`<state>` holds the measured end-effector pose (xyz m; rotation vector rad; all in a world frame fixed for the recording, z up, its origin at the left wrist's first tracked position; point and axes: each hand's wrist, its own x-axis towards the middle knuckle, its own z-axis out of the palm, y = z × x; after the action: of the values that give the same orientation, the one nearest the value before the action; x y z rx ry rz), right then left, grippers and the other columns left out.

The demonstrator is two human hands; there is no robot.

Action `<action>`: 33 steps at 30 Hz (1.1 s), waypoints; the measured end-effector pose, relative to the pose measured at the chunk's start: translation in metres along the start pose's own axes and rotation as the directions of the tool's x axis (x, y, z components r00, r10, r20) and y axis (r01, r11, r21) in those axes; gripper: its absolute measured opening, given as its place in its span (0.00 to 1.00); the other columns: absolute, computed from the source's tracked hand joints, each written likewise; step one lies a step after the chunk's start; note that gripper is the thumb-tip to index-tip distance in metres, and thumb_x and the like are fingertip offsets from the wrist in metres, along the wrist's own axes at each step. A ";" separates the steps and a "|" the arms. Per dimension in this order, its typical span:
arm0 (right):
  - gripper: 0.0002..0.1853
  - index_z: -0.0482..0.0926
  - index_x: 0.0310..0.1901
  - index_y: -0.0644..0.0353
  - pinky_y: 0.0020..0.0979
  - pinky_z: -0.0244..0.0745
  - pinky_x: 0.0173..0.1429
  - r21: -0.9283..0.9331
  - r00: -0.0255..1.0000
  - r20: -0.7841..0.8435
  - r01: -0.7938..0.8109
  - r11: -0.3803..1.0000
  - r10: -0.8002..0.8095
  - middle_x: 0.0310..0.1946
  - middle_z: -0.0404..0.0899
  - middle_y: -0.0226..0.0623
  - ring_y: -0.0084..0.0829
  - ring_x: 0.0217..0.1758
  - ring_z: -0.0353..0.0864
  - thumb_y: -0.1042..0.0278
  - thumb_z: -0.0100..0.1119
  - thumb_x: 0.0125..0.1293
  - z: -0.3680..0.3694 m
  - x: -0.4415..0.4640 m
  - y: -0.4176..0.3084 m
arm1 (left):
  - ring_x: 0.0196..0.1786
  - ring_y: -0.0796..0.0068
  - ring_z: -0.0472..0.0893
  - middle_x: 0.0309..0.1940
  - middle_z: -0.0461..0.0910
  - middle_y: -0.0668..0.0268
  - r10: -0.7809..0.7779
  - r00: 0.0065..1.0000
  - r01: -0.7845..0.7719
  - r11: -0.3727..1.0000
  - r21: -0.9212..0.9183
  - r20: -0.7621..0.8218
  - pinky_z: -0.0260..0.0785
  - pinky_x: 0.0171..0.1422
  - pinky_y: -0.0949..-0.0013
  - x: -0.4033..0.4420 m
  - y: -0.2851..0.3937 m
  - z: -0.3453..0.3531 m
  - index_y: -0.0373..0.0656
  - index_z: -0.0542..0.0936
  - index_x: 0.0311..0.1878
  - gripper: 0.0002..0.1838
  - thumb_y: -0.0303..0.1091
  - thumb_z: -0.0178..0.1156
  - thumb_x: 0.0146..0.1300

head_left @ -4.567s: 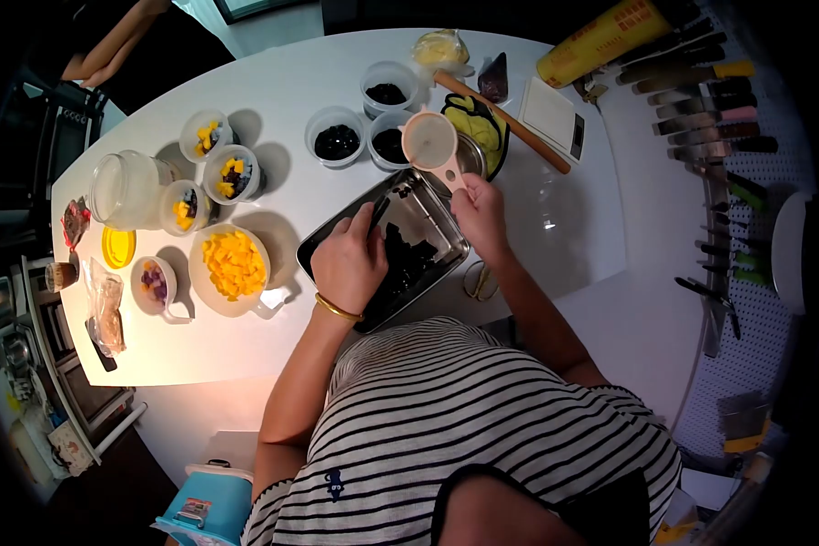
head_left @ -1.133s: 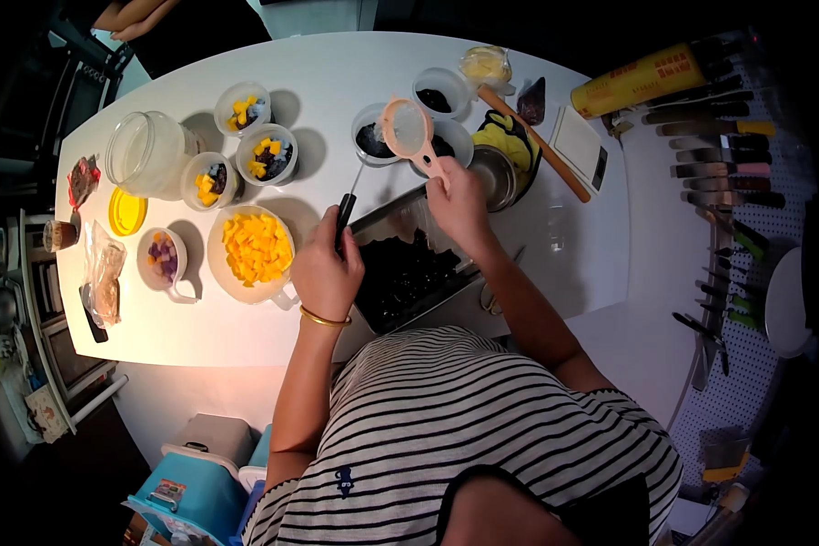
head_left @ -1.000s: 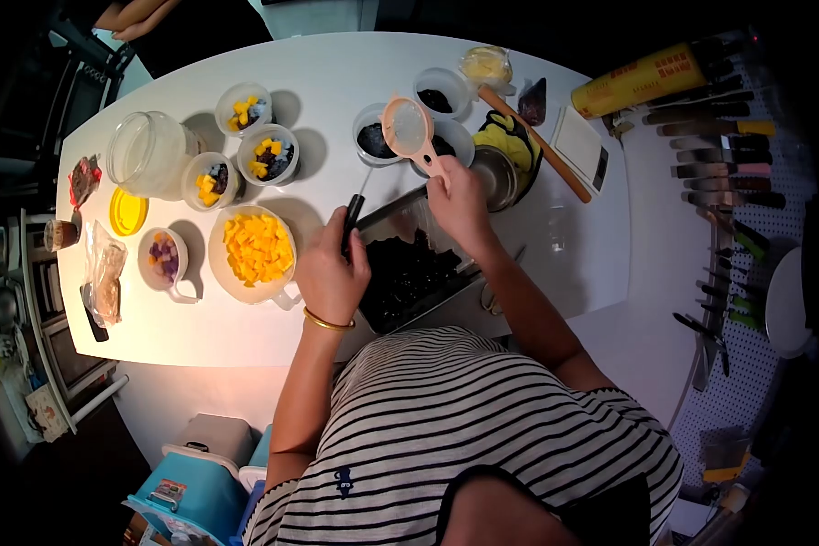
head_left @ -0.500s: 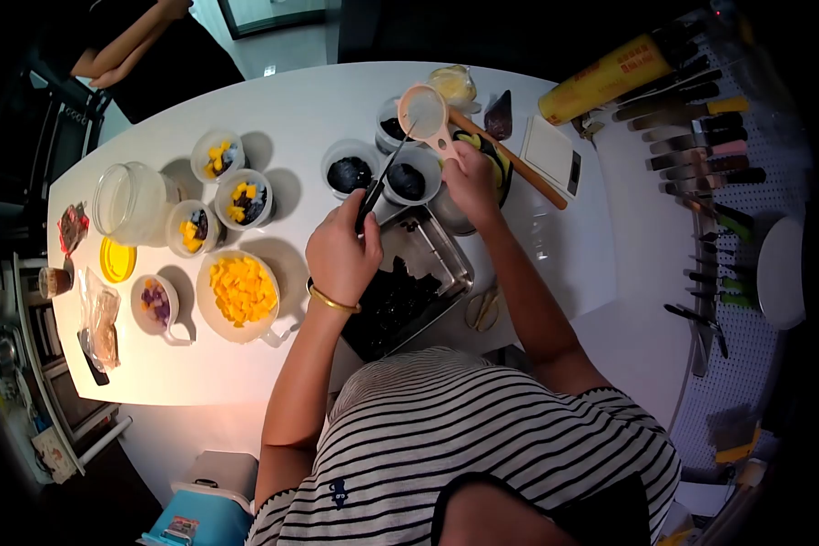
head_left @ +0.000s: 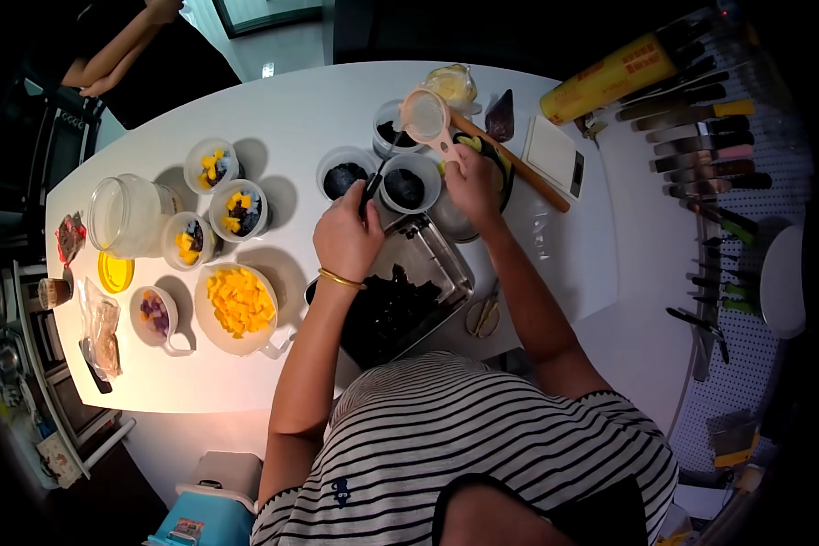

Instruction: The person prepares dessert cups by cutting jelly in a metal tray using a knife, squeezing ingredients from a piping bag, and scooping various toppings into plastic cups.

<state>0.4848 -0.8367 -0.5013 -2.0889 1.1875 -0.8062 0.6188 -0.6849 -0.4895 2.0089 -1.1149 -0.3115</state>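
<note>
My left hand [head_left: 348, 237] is closed around the black handle of a small knife [head_left: 374, 179], its thin blade pointing up toward the strainer. My right hand [head_left: 472, 187] grips the handle of a pink strainer [head_left: 425, 115], which is held over the cups. Below it, three clear cups with dark jelly stand close together: a left cup [head_left: 341, 178], a right cup [head_left: 405, 187] and a back cup [head_left: 393, 133] partly covered by the strainer. Under my left hand lies a metal tray [head_left: 452, 259] with black jelly pieces [head_left: 393, 305].
Three cups with yellow cubes [head_left: 240, 211] stand left, near a large jar [head_left: 123, 218]. A jug of yellow cubes [head_left: 240, 305] and a smaller cup [head_left: 154, 315] sit in front. Rolling pin [head_left: 519, 166], scale [head_left: 552, 159] and scissors [head_left: 482, 316] lie right. Another person's arms [head_left: 118, 50] show at upper left.
The knife tip has come slightly away from the strainer's mesh, and my left hand has shifted a little right. The strainer stays nearly in place; the whole view has shifted slightly.
</note>
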 end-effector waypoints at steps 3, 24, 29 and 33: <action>0.07 0.74 0.32 0.66 0.39 0.69 0.29 -0.047 0.999 -0.034 0.013 0.999 -0.015 0.19 0.73 0.50 0.49 0.25 0.76 0.74 0.49 0.54 0.001 -0.004 -0.003 | 0.28 0.56 0.78 0.27 0.78 0.56 -0.011 0.998 0.013 1.000 0.025 -0.056 0.70 0.31 0.60 -0.003 -0.002 -0.001 0.41 0.77 0.46 0.15 0.32 0.56 0.54; 0.06 0.72 0.31 0.67 0.41 0.68 0.30 -0.017 0.980 -0.119 0.158 0.987 -0.159 0.22 0.73 0.53 0.53 0.28 0.74 0.73 0.49 0.55 0.004 -0.004 0.017 | 0.26 0.58 0.78 0.26 0.79 0.56 -0.030 0.995 0.026 0.999 -0.035 -0.097 0.69 0.30 0.62 -0.009 0.001 -0.008 0.39 0.77 0.46 0.15 0.32 0.56 0.55; 0.07 0.73 0.29 0.65 0.28 0.62 0.21 0.234 0.992 -0.054 0.120 0.965 -0.111 0.16 0.73 0.39 0.31 0.15 0.69 0.74 0.45 0.57 -0.011 -0.010 0.019 | 0.19 0.64 0.75 0.23 0.78 0.56 -0.080 0.993 0.065 0.985 -0.159 -0.090 0.67 0.26 0.67 -0.014 0.004 -0.021 0.38 0.77 0.46 0.15 0.30 0.57 0.54; 0.08 0.73 0.27 0.64 0.21 0.56 0.16 0.290 0.995 0.100 -0.030 0.957 0.001 0.16 0.70 0.31 0.18 0.12 0.63 0.73 0.43 0.56 -0.033 -0.021 0.033 | 0.18 0.80 0.70 0.22 0.78 0.60 -0.139 0.989 0.112 0.933 -0.341 -0.054 0.63 0.24 0.76 -0.026 0.006 -0.033 0.35 0.76 0.47 0.15 0.27 0.57 0.56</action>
<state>0.4339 -0.8392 -0.5091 -1.8529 0.9665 -0.8080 0.6178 -0.6485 -0.4679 1.7722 -0.8229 -0.4551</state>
